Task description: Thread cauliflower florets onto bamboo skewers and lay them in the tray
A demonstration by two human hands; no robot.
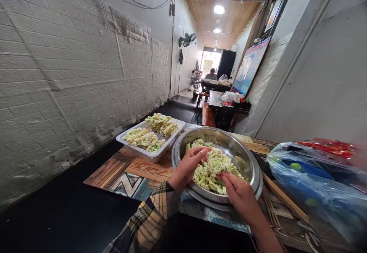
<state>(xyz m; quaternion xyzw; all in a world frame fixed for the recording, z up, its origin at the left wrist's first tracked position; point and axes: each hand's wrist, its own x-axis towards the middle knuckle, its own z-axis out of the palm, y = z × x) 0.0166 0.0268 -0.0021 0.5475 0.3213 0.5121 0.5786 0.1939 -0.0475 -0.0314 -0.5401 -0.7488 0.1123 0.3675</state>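
A large steel bowl (246,157) in front of me holds a heap of pale green cauliflower florets (213,167). My left hand (190,165), in a plaid sleeve, reaches into the bowl with its fingers curled over the florets at the pile's near left. My right hand (239,191) rests on the bowl's front rim, fingers pinched on florets at the pile's edge. Left of the bowl stands a white rectangular tray (137,151) of florets threaded on bamboo skewers (164,126).
A brick wall runs along the left. Loose bamboo skewers (282,197) lie right of the bowl beside a blue plastic bag (312,186). Down the corridor stand dark tables (226,105), and a person (211,74) sits at the far one.
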